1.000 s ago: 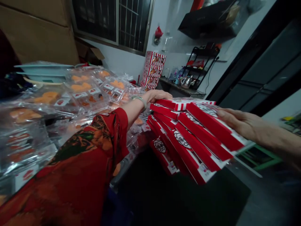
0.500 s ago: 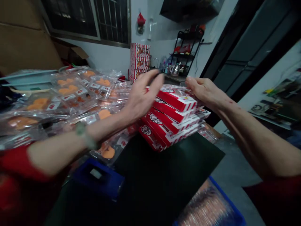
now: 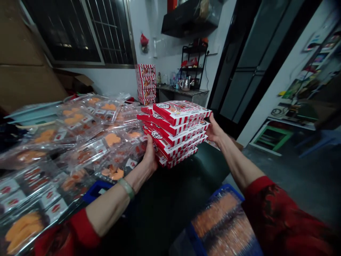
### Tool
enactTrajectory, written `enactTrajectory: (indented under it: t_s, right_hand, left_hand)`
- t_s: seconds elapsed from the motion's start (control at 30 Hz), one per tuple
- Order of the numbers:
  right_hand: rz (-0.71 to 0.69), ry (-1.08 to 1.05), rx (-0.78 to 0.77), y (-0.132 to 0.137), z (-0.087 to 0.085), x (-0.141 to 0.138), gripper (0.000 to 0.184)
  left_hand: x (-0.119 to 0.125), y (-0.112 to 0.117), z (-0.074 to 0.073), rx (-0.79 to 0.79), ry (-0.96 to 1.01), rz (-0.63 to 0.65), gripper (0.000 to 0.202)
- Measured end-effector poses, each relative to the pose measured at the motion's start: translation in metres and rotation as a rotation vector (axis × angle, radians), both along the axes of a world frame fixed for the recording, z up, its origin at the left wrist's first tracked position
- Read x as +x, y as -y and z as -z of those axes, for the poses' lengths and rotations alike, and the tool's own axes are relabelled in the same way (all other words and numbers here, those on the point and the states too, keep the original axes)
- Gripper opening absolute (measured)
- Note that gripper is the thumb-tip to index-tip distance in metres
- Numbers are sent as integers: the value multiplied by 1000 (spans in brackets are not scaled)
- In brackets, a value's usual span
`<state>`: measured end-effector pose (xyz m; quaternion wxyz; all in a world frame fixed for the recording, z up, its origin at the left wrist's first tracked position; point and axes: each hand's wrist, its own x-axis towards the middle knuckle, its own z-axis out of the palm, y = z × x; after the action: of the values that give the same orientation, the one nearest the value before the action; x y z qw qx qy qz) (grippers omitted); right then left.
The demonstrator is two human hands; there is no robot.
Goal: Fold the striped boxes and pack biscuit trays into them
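A stack of flat red-and-white striped boxes [image 3: 174,133] with a round white logo sits between my hands, slightly skewed. My left hand [image 3: 150,156] presses against the stack's lower left side, and my right hand [image 3: 215,129] holds its right end. Its layers are too overlapped to count exactly. Beside my left hand lie several clear plastic packs of orange food [image 3: 87,149]. The stack's underside is hidden, so I cannot tell whether it touches the dark table top [image 3: 186,177].
A blue crate [image 3: 218,224] of orange packets sits low on the right, and a blue container edge [image 3: 97,190] lies near my left forearm. A taller pile of similar boxes [image 3: 145,83] stands at the back by a counter [image 3: 181,94]. Cardboard cartons [image 3: 21,60] rise at the left.
Both hands have moved from above the stack to its two sides and now grip it. The camera view has turned, bringing the blue crate further into the picture.
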<state>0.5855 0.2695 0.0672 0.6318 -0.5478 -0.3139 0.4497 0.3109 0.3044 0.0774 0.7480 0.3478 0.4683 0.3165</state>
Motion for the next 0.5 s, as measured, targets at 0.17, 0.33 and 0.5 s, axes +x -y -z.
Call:
enactTrajectory:
  t_s: [0.17,0.33,0.5]
  right_hand:
    - [-29,-155,58,-15,8,-5,74]
    - [-29,-150,64,-21,12,3,76]
    - [-16,-142,78,-23,15,4,76]
  left_hand:
    - [9,0,8,22,153,16,85]
    - [12,1,15,97,156,-23,80]
    - [18,-7,26,142,169,-15,84]
